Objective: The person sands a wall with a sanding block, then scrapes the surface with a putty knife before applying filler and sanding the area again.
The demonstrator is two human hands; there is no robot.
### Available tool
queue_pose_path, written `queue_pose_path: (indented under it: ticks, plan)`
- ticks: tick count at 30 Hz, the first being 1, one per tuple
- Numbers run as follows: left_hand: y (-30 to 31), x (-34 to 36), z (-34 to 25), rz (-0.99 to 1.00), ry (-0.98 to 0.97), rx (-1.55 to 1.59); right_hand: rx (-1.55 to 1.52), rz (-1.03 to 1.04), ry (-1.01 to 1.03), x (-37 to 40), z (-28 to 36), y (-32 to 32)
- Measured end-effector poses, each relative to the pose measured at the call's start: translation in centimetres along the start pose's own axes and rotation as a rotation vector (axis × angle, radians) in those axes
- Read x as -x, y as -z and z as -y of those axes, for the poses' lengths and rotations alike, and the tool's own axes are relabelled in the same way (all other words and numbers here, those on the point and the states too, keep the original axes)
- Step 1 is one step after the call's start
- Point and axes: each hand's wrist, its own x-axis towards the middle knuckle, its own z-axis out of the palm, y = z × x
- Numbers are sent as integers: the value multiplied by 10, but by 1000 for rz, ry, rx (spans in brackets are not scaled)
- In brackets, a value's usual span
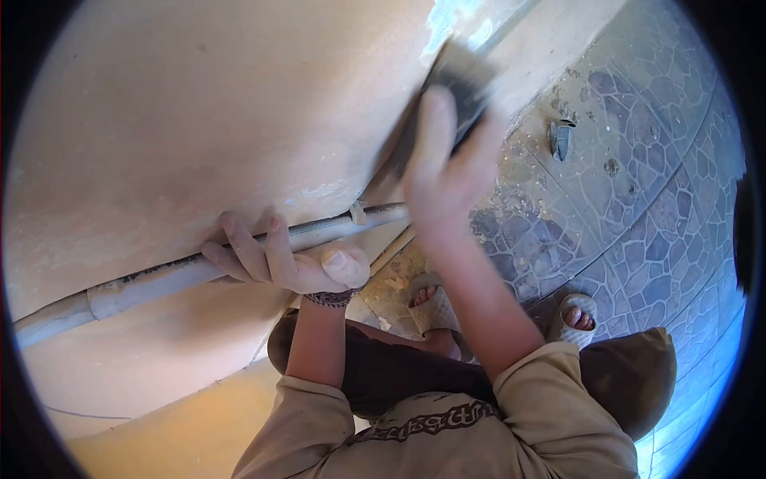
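1. Our right hand point(455, 172) closes its grip on the dark block point(463, 76) by the wall's point(199, 120) far part, presumably for control.
2. Our half-curled left hand point(299, 267) crosses the pipe point(152, 283), perhaps for support; whether it clasps, we cannot tell.

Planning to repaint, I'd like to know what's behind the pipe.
The wall shows along both sides of the pipe, with pale flaked patches near it. The strip directly behind is covered, so its condition cannot be seen.
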Motion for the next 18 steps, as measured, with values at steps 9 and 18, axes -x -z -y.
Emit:
queue_pose_path:
  ticks: [9, 18]
  plan:
    - [-4, 12, 12, -106, -2, 177, -111, -80, 135, -35, 6, -9]
    - [-7, 0, -2, -206, 84, 149, -17, 180, 300, 33, 8, 1]
